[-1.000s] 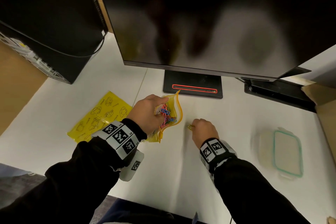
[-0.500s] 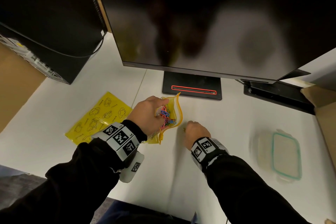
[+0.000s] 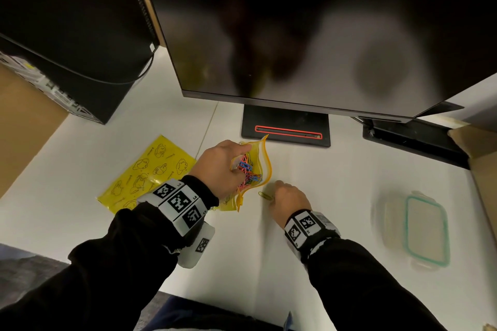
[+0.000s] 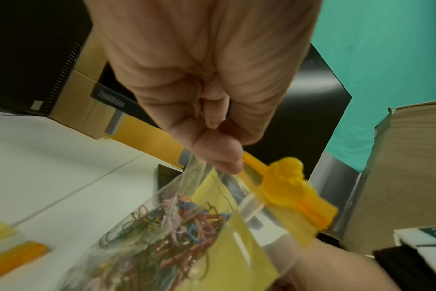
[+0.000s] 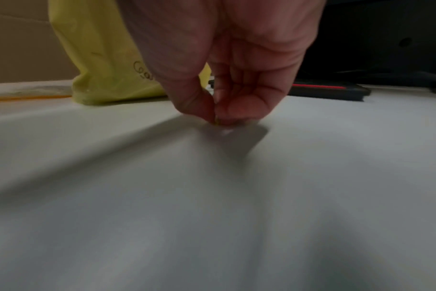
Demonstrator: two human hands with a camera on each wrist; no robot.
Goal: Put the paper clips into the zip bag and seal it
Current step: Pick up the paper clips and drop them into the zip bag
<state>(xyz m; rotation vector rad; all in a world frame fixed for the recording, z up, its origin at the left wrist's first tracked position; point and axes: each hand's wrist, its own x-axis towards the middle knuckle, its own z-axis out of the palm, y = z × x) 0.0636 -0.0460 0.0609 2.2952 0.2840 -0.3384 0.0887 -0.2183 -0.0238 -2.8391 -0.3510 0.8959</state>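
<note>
**L hand holds bag mouth open, R hand pinching one clip off the desk**

L hand: thumb + forefinger pinched tight on the upper edge of the zip bag, next to the orange zip strip. Bag hangs from that pinch w/ its bottom on the desk, mouth gaping toward the R side. Yellow duck-shaped slider sits on the strip just beyond the fingertips, at the end of the track, so bag not sealed.

Inside the bag: heap of coloured paper clips (pink, blue, green, orange), seen thru the clear side.

R hand: fingers curled down, thumb + forefinger tips meeting at the desk surface on a single yellow-green clip. Clip lies flat on the desk just R of the bag's lower corner; wrist view shows only a sliver of it betw. the fingertips. Can't tell if it's lifted off the surface.

Further out: second yellow bag w/ cartoon print lies flat on the desk, L of the held bag. Monitor stands behind, its base w/ a red outline just beyond the bag. Lidded plastic container w/ green seal well off to the R, blurred. Black PC tower at far L.
</note>
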